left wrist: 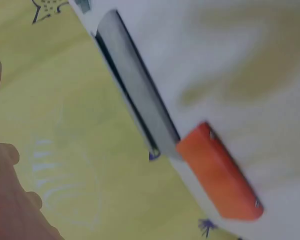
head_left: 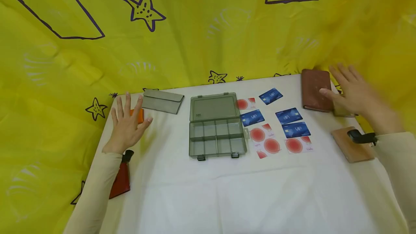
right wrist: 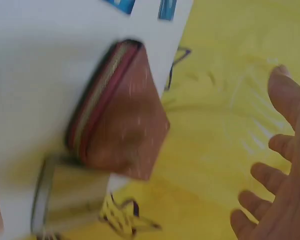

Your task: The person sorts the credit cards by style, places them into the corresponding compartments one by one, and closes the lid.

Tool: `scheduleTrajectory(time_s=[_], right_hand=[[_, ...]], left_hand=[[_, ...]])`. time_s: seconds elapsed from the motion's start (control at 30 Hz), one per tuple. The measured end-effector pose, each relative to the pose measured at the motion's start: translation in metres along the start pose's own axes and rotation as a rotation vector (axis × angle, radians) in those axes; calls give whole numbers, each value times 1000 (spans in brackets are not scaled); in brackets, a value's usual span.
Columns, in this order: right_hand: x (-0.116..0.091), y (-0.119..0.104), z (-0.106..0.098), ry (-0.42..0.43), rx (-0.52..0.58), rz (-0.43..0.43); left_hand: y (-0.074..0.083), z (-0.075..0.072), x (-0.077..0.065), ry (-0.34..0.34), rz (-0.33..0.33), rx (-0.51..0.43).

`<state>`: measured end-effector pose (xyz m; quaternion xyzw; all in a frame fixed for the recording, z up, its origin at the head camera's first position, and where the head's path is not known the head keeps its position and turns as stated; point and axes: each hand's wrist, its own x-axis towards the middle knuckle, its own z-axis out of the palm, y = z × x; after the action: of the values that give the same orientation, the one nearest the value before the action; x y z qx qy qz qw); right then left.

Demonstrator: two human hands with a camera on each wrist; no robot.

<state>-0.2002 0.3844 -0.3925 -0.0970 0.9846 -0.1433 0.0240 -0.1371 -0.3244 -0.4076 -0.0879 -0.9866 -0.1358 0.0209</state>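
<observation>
My left hand [head_left: 125, 124] is raised with spread fingers over the table's left side, holding nothing. Partly behind it lies a small orange wallet [left wrist: 217, 172], with a long grey flap wallet [left wrist: 137, 82] alongside. My right hand [head_left: 352, 91], slightly blurred, is raised with its fingers apart at the right edge, beside a brown zip wallet [head_left: 315, 91]. Under the right wrist is a tan wallet [head_left: 351, 143]. A see-through grey compartment box [head_left: 216, 125] lies with its lid open in the middle. Right of it are several blue cards [head_left: 286, 116] and red-and-white cards [head_left: 258, 134].
A dark red wallet [head_left: 121, 181] lies by the left forearm, partly covered by it. A small yellowish wallet [right wrist: 72, 195] sits against the brown one. White cloth [head_left: 243, 198] covers the table, and a yellow patterned curtain [head_left: 195, 39] hangs behind and at both sides.
</observation>
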Motion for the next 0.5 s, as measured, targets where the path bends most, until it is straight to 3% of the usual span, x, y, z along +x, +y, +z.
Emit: scheduleTrajectory(time_s=[0.1,0.23,0.37,0.5], right_hand=[[14,-18,14,-15,143,-89],[38,-49,47,-69,263,-155],[63,-85,87,-142,328,-220],[83,-116,115,-169,347,-333]], left_hand=[[13,17,0,-9,39,-55],[42,50,-5,-46,101,-159],[74,80,-12,-178,129,-277],[97,100,-16,-317,126,-411]])
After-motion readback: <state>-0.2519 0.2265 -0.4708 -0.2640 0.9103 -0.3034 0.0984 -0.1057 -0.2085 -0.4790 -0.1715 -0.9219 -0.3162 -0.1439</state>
